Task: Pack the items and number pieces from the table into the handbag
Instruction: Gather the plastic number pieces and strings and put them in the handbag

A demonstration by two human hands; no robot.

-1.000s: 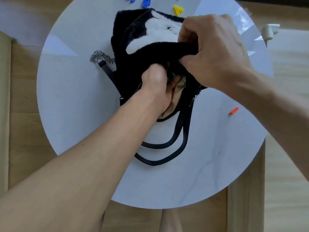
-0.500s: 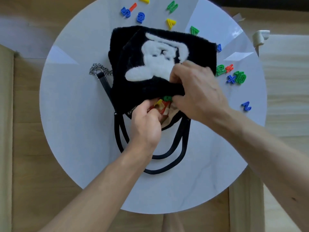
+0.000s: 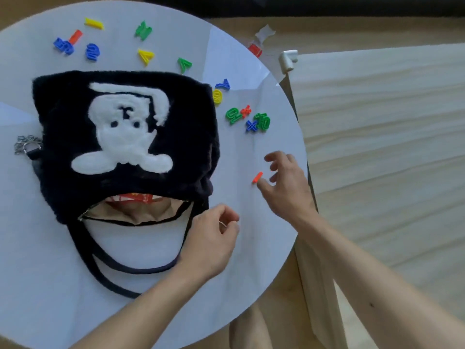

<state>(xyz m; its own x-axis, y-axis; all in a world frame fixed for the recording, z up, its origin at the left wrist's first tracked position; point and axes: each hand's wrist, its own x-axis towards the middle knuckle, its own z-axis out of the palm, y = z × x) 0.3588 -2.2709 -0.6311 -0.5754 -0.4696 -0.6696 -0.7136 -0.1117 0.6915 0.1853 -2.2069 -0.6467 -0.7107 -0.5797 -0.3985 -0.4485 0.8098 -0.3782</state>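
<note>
The orange stick piece [image 3: 257, 177] is found on the surface [image 3: 254, 248] to the right of the handbag [image 3: 125, 137], and the coming move is judged to turn on it. Its long axis is laid on a slant, the low end toward the person and the left, the high end away and to the right. The right hand [image 3: 286, 190] is seen to be much the nearer. It is spread and bare, with nothing held. Its thumb tip [image 3: 260, 184] is set at the low end of the piece, though whether touching or just beside cannot be told, and the other fingers are arched over the far side. The left hand [image 3: 211, 243] is loosely curled by the bag's right corner, with nothing seen in it, and is placed nearer the person and left of the piece. The bag's mouth [image 3: 141, 212] is turned toward the person, so a leftward carry is judged to be needed.
</note>
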